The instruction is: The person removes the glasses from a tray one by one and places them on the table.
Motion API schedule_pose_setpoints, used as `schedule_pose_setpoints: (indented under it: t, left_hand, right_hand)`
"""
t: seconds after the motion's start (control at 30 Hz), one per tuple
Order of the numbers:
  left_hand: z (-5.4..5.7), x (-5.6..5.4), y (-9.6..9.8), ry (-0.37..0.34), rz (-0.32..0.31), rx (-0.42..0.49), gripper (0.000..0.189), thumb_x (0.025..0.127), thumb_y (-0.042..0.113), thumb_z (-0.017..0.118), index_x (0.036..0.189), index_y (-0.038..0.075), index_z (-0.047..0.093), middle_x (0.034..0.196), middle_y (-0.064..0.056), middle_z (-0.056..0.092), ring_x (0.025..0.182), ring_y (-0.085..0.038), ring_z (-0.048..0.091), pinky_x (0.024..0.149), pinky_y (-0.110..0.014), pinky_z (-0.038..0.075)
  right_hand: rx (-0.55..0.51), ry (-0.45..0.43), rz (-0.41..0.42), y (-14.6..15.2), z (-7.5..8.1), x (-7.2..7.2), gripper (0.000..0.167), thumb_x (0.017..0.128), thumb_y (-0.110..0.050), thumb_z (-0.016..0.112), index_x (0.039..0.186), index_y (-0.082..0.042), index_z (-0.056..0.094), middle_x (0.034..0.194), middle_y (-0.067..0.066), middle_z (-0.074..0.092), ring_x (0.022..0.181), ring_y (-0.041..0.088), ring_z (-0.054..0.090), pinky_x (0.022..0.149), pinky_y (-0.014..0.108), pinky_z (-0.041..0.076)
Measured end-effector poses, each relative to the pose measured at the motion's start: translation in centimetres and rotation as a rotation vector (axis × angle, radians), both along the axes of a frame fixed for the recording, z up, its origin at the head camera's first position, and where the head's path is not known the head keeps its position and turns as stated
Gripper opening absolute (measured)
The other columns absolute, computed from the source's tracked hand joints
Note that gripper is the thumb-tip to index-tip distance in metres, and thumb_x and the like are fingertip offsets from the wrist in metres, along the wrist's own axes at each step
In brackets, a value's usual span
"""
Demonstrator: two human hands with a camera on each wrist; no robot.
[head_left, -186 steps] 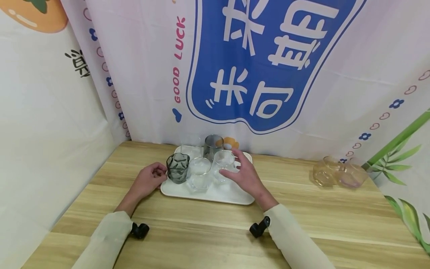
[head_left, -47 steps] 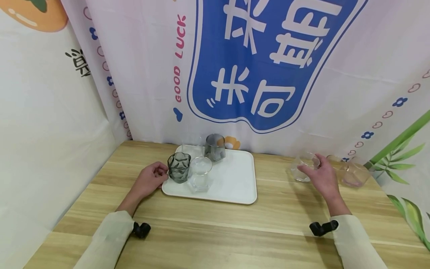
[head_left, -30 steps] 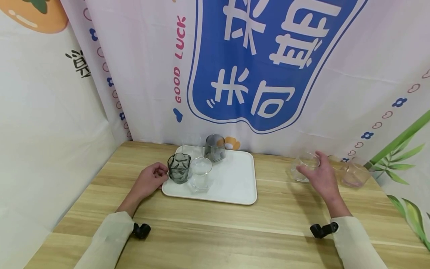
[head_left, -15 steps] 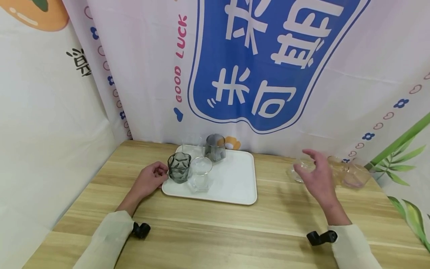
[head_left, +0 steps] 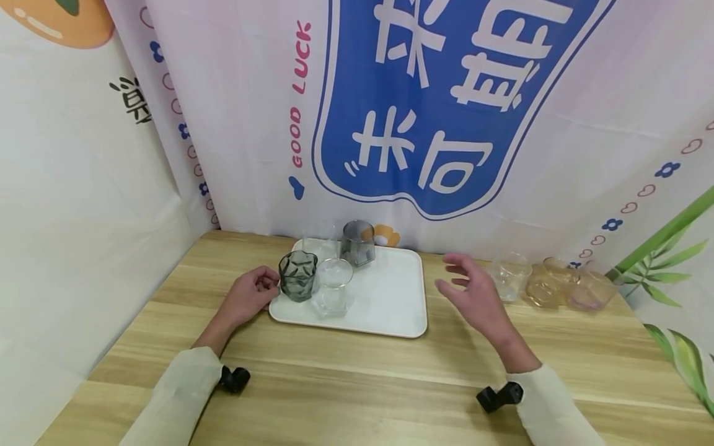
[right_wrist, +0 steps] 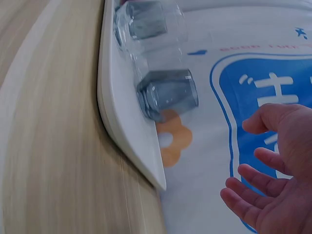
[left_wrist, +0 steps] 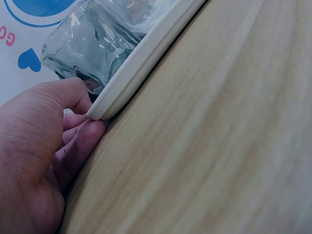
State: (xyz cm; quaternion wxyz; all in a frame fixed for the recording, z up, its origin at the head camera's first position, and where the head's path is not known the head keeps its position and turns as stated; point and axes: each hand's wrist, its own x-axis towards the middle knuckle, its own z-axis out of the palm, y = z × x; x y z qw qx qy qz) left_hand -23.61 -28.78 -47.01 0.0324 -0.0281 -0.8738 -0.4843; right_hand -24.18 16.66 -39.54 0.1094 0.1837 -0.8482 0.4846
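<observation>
My left hand (head_left: 248, 297) holds the left rim of a white tray (head_left: 390, 300); in the left wrist view its thumb and fingers pinch the tray's corner. Beside that hand, a wavy grey glass (head_left: 298, 282) stands on the tray. Next to it are a clear glass with a gold rim (head_left: 333, 294), a smoky grey glass (head_left: 357, 244) and a faint clear glass (head_left: 319, 248) at the back. My right hand (head_left: 476, 297) hovers just right of the tray, fingers spread and loosely bent, holding nothing. In the right wrist view this hand (right_wrist: 282, 170) is apart from the glasses.
On the wooden table (head_left: 346, 384), a clear glass (head_left: 511, 282), an amber glass (head_left: 545, 288) and a pinkish glass (head_left: 592, 291) stand in a row at the right. A printed cloth (head_left: 251, 124) hangs behind the table.
My right hand carried a clear glass from the tray to the right-hand row, let it go, and has moved back left toward the tray. The left hand stays at the tray's rim.
</observation>
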Motion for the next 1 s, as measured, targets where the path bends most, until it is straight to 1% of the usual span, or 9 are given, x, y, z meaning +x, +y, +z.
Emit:
schedule_pose_setpoints:
  t: [0.17, 0.27, 0.47, 0.57, 0.7, 0.87, 1.0]
  left_hand:
    - [0.1, 0.0, 0.1, 0.008, -0.005, 0.002, 0.02, 0.095, 0.007, 0.065, 0.113, 0.0, 0.063, 0.094, -0.012, 0.063, 0.071, -0.021, 0.059, 0.059, -0.03, 0.055]
    - [0.3, 0.0, 0.1, 0.015, -0.009, 0.009, 0.02, 0.095, 0.007, 0.066, 0.114, -0.001, 0.063, 0.094, -0.012, 0.063, 0.07, -0.02, 0.059, 0.058, -0.03, 0.055]
    - [0.5, -0.1, 0.0, 0.018, -0.007, 0.007, 0.021, 0.095, 0.006, 0.066, 0.115, -0.002, 0.063, 0.095, -0.013, 0.063, 0.071, -0.02, 0.059, 0.059, -0.03, 0.055]
    - [0.6, -0.1, 0.0, 0.009, -0.006, 0.008, 0.022, 0.095, 0.007, 0.065, 0.115, -0.002, 0.063, 0.096, -0.013, 0.063, 0.072, -0.02, 0.059, 0.06, -0.03, 0.056]
    - [0.4, -0.1, 0.0, 0.001, -0.003, 0.005, 0.02, 0.095, 0.007, 0.065, 0.114, -0.001, 0.063, 0.095, -0.013, 0.063, 0.072, -0.021, 0.059, 0.06, -0.031, 0.057]
    - [0.2, -0.1, 0.0, -0.003, -0.001, 0.004, 0.02, 0.095, 0.007, 0.065, 0.114, 0.0, 0.063, 0.095, -0.013, 0.063, 0.072, -0.022, 0.06, 0.06, -0.031, 0.057]
    - [0.2, 0.0, 0.0, 0.0, -0.006, 0.002, 0.02, 0.095, 0.007, 0.065, 0.114, -0.001, 0.063, 0.095, -0.013, 0.063, 0.072, -0.021, 0.06, 0.06, -0.031, 0.056]
  right_hand:
    - [-0.016, -0.037, 0.055, -2.4, -0.1, -0.2, 0.044, 0.092, -0.007, 0.077, 0.132, 0.002, 0.059, 0.132, 0.018, 0.062, 0.12, 0.038, 0.061, 0.099, 0.053, 0.052]
    - [-0.031, -0.055, 0.078, -3.7, -0.3, -0.2, 0.045, 0.092, -0.008, 0.078, 0.133, 0.0, 0.059, 0.133, 0.016, 0.061, 0.12, 0.038, 0.061, 0.098, 0.051, 0.052]
    - [-0.067, -0.102, 0.114, -6.2, -0.5, -0.1, 0.047, 0.093, -0.013, 0.078, 0.135, -0.005, 0.058, 0.134, 0.012, 0.061, 0.122, 0.038, 0.06, 0.097, 0.047, 0.053]
    - [-0.06, -0.116, 0.129, -7.4, -0.5, 0.0, 0.049, 0.092, -0.015, 0.079, 0.136, -0.007, 0.058, 0.134, 0.009, 0.061, 0.122, 0.036, 0.06, 0.097, 0.046, 0.054]
    - [-0.053, -0.128, 0.168, -8.9, -0.8, 0.1, 0.052, 0.091, -0.015, 0.08, 0.138, -0.007, 0.058, 0.135, 0.009, 0.061, 0.123, 0.037, 0.06, 0.096, 0.045, 0.054]
    - [-0.059, -0.151, 0.205, -10.5, -1.5, -0.2, 0.056, 0.09, -0.017, 0.081, 0.14, -0.008, 0.058, 0.138, 0.007, 0.06, 0.123, 0.036, 0.06, 0.095, 0.045, 0.055]
    - [-0.058, -0.173, 0.236, -11.6, -1.9, -0.2, 0.062, 0.089, -0.02, 0.083, 0.143, -0.008, 0.056, 0.143, 0.011, 0.057, 0.126, 0.035, 0.058, 0.097, 0.046, 0.053]
